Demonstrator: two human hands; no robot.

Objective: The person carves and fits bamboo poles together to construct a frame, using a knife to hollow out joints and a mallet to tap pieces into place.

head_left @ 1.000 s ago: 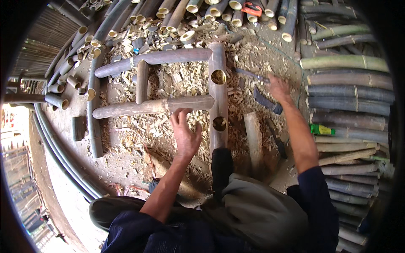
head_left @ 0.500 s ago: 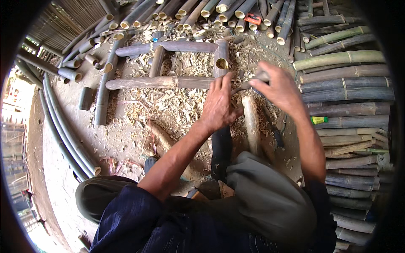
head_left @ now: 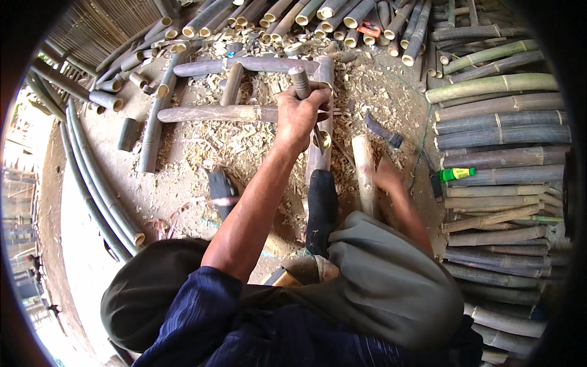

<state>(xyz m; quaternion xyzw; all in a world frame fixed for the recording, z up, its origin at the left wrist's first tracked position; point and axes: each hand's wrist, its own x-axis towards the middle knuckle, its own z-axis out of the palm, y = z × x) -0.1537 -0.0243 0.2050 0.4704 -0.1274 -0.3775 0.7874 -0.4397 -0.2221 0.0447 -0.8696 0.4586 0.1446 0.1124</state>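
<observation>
My left hand is closed around a chisel, its ringed wooden handle sticking up above the fist. The blade points down to a hole in a dark bamboo pole, which forms the right side of a bamboo frame. My right hand, blurred, is at a pale wooden club; its grip cannot be made out. Beyond that hand, a curved knife lies among the shavings. My dark-socked foot is at the near end of the pole.
Stacked bamboo poles line the right, with a green bottle by them. More cut poles lie at the back, near an orange-red tool. Long curved strips lie at left. Wood shavings cover the ground.
The tool in my right hand is no longer there, and that hand has come down to the club. My left hand has risen, now with the chisel upright. The holed pole shows differently.
</observation>
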